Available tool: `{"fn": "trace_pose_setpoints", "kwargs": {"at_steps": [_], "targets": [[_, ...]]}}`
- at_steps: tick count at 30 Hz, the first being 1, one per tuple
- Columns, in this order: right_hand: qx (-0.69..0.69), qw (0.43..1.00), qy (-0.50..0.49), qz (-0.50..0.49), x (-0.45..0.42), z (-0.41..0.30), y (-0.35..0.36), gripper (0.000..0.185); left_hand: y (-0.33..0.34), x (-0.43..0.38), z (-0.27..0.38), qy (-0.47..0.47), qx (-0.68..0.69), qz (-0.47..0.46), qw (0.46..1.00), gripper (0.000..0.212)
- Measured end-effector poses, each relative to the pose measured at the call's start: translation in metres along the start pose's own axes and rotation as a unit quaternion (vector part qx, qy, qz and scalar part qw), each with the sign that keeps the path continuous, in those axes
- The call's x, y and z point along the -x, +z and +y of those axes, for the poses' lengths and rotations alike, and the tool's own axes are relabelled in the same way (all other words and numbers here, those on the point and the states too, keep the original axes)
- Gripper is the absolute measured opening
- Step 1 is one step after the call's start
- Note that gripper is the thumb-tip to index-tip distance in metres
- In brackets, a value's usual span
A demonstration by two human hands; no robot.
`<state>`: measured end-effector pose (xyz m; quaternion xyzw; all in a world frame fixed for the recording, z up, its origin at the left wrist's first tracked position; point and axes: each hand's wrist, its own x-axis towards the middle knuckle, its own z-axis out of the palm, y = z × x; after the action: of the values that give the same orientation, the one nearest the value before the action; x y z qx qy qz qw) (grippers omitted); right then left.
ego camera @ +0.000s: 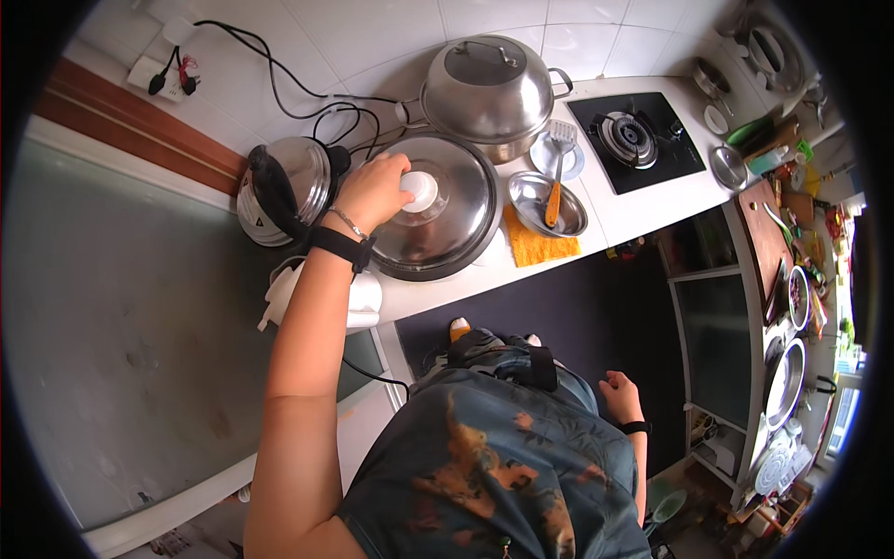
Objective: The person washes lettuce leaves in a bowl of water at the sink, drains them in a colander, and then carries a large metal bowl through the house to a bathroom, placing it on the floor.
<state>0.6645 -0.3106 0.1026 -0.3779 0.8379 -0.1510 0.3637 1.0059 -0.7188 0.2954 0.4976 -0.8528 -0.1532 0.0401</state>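
My left hand (pixel 374 190) has its fingers and thumb around the white knob (pixel 421 191) of a round stainless-steel lid (pixel 454 234). The lid lies on a wide pan on the white counter, and whatever is under it is hidden. My right hand (pixel 621 397) hangs beside my body above the dark floor, its fingers loosely bent and nothing in them. To the right of the lid, a steel bowl (pixel 527 187) sits partly on an orange cloth (pixel 548 253). A slotted spatula (pixel 553 201) with an orange handle leans across the bowl and a small plate (pixel 576 166).
Behind the lid stands a large domed steel pot (pixel 489 108). A pressure cooker (pixel 297 175) and a white kettle (pixel 364 297) crowd the left side. Black cords (pixel 272 84) run along the tiled wall. Farther right are a gas hob (pixel 667 115) and a cluttered second counter (pixel 761 230).
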Motion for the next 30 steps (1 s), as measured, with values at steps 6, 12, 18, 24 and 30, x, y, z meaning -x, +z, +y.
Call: {"fn": "trace_pose_setpoints", "kwargs": {"at_steps": [6, 12, 18, 24, 30], "targets": [[-0.008, 0.999, 0.026, 0.017, 0.001, 0.006, -0.003, 0.039, 0.013, -0.013, -0.001, 0.025, -0.057, 0.003, 0.998, 0.037], [0.004, 1.000, 0.026, 0.010, 0.004, 0.006, -0.003, 0.038, 0.019, -0.022, -0.003, 0.031, -0.109, -0.025, 0.993, 0.044], [0.001, 1.000, 0.019, 0.015, 0.004, 0.007, -0.002, 0.038, 0.026, -0.027, -0.006, 0.016, -0.129, -0.067, 0.989, 0.048], [-0.003, 0.999, 0.021, 0.024, 0.004, 0.012, -0.001, 0.037, 0.031, -0.028, -0.006, 0.014, -0.130, -0.063, 0.989, 0.048], [-0.006, 0.999, 0.029, 0.016, 0.004, 0.015, -0.002, 0.038, 0.032, -0.031, -0.007, 0.022, -0.117, -0.064, 0.991, 0.046]]}}
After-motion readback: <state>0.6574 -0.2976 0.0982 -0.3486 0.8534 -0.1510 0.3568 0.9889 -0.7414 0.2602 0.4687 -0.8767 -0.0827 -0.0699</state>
